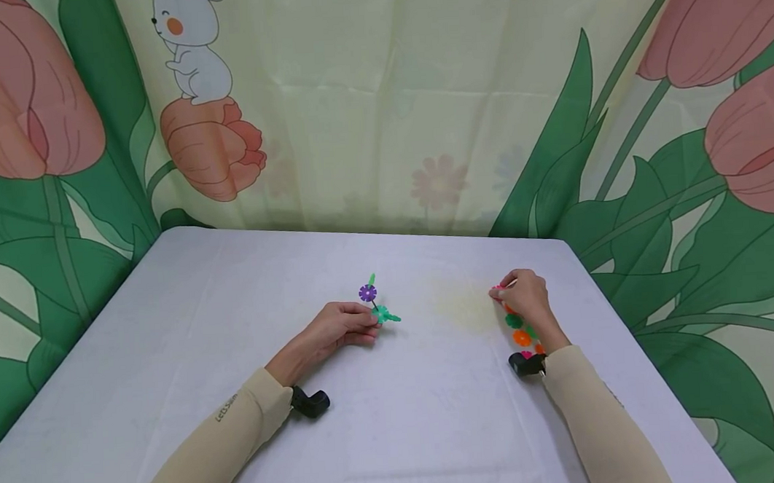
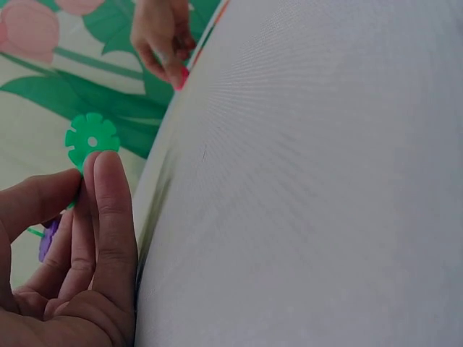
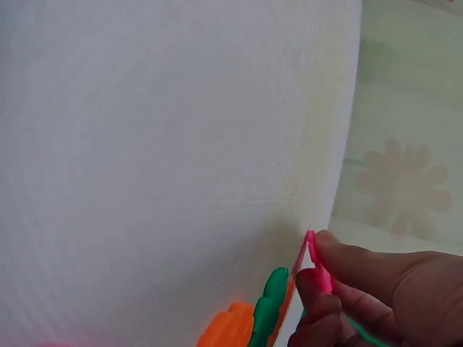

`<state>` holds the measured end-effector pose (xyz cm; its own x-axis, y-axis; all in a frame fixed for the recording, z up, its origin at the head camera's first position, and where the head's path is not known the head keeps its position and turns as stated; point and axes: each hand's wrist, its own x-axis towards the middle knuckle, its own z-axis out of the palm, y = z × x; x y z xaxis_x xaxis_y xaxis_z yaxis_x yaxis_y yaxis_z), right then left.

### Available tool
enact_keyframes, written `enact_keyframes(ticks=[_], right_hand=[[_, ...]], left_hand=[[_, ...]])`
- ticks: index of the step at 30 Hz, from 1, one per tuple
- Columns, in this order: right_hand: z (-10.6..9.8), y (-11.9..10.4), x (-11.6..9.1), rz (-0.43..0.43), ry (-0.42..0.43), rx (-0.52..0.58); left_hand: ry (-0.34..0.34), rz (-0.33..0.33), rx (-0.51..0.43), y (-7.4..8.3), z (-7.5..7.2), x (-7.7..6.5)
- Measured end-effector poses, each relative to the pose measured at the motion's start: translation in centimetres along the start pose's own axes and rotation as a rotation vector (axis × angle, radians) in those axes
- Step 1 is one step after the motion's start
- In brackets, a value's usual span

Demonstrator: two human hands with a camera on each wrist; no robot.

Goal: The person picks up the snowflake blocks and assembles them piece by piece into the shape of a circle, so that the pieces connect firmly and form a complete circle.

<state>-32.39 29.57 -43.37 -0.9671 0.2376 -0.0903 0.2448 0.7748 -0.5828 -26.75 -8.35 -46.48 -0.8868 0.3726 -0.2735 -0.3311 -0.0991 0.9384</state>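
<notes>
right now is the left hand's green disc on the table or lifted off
Off: the left hand pinches the disc, seen against the backdrop in the left wrist view.

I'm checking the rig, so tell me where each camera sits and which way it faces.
Head: worn on the head, facing forward and down over the table; left hand, right hand and sleeves show.
Left wrist: worn there, facing the left hand holding a green piece; the right hand shows beyond.
Right wrist: worn there, facing the right hand pinching a pink piece; only that hand shows.
Both wrist views share the pink piece.
</notes>
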Motion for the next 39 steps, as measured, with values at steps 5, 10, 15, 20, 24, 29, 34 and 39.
enact_keyframes(ticks=[5, 10, 15, 20, 24, 29, 34, 39], right_hand=[[-0.1, -0.1, -0.2, -0.027, 0.012, 0.053], [0.0, -0.4, -0.7, -0.019, -0.045, 0.167], [0.5, -1.0, -1.1, -0.051, -0.108, 0.207], [1.3, -1.7, -1.8, -0.102, -0.215, 0.255], [2.1, -2.4, -2.7, -0.137, -0.3, 0.349], [3.1, -3.3, -3.7, -0.189, -0.372, 0.416], [4.0, -4.2, -4.8, -0.219, -0.426, 0.43], [4.7, -4.8, -5.8, -0.266, -0.474, 0.439]], left_hand=[[0.007, -0.006, -0.004, 0.0, 0.0, 0.0], [0.015, -0.014, -0.002, 0.0, 0.0, 0.0], [0.016, -0.011, -0.013, 0.0, 0.0, 0.1], [0.019, -0.012, -0.02, 0.0, 0.0, 0.2], [0.024, -0.014, -0.019, -0.1, -0.1, 0.4], [0.033, -0.01, -0.015, -0.2, -0.2, 0.6], [0.039, -0.013, -0.019, -0.3, -0.2, 0.7], [0.047, -0.027, -0.022, -0.2, -0.2, 0.6]])
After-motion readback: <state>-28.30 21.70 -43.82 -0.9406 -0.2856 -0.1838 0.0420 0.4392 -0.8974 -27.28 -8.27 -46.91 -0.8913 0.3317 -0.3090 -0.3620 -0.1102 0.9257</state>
